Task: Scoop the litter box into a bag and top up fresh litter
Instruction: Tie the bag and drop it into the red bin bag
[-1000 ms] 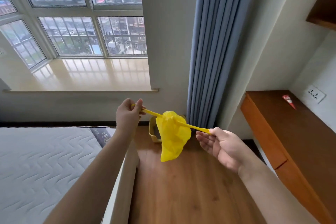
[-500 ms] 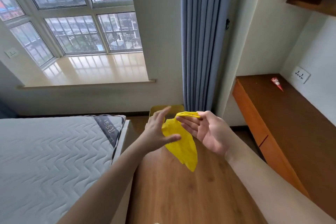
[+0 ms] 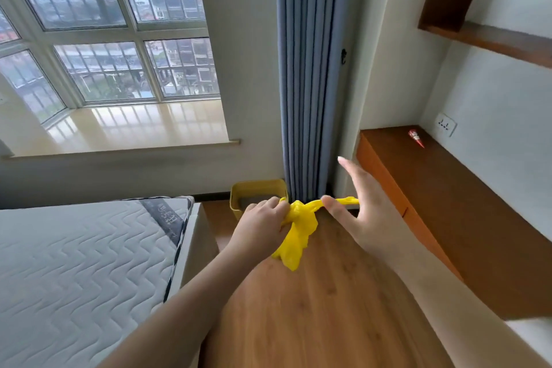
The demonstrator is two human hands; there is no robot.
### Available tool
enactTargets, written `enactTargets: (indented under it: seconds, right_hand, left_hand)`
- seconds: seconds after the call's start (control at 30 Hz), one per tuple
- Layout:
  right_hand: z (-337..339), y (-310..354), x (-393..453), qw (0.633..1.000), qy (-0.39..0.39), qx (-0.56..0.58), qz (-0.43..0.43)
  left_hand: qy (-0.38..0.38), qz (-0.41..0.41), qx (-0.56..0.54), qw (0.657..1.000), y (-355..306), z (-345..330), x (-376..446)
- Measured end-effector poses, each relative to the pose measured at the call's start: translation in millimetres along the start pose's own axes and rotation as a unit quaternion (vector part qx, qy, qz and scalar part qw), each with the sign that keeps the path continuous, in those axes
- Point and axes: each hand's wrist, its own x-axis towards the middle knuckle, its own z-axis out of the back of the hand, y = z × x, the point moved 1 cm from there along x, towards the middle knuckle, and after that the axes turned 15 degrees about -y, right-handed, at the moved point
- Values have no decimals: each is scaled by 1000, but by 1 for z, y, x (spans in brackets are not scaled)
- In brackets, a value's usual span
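Observation:
A small yellow plastic bag (image 3: 295, 239) hangs in the air above the wooden floor, bunched and twisted at its top. My left hand (image 3: 263, 224) grips the bag at the bunched neck with curled fingers. My right hand (image 3: 358, 212) is spread, its fingers straight and pointing up. A thin strip of the bag runs across the crook by its thumb. Behind the hands, a yellow litter box (image 3: 254, 188) with grey litter inside stands on the floor against the wall, beside the curtain.
A bed with a white quilted mattress (image 3: 74, 263) fills the left side. A brown desk (image 3: 448, 203) with a small red cone-shaped packet (image 3: 416, 138) runs along the right wall. A blue-grey curtain (image 3: 304, 84) hangs behind the box. Wooden floor (image 3: 313, 308) lies between bed and desk.
The hands first pulled the bag's handles apart, then came together. Now my left hand grips the bag's neck and my right hand has spread open, with a strip stretched to the right.

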Motion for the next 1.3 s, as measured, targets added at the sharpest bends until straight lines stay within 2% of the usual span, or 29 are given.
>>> enactTargets:
  seconds: [0.1,0.2,0.3,0.53,0.73,0.87,1.07,1.3]
  right_hand:
    - [-16,24,-27,985,40,-138,91]
    - [-35,38,-58,961,74,-258,67]
    - [-43,49,-89,951,57,-300,46]
    - [-16,67,-161,939,-6,-344,9]
    - [41,75,-221,909,-37,-413,-42]
    - [88,78,-269,891,-62,-441,-87]
    - [173,77,-376,862,-85,-465,-182]
    - [261,73,-505,811,-100,-511,-265]
  left_hand:
    - [-2,-32,11,999,-10,17,-18]
    - [-50,-83,2,995,-21,39,-40]
    - [-73,-115,-23,990,-31,59,-63]
    - [-42,-161,-124,978,-67,73,-106]
    - [-32,-188,-128,973,-131,83,-129]
    - [-25,-260,-113,959,-189,89,-145]
    - [16,-329,-151,932,-310,98,-188]
    - [76,-381,-204,899,-444,98,-261]
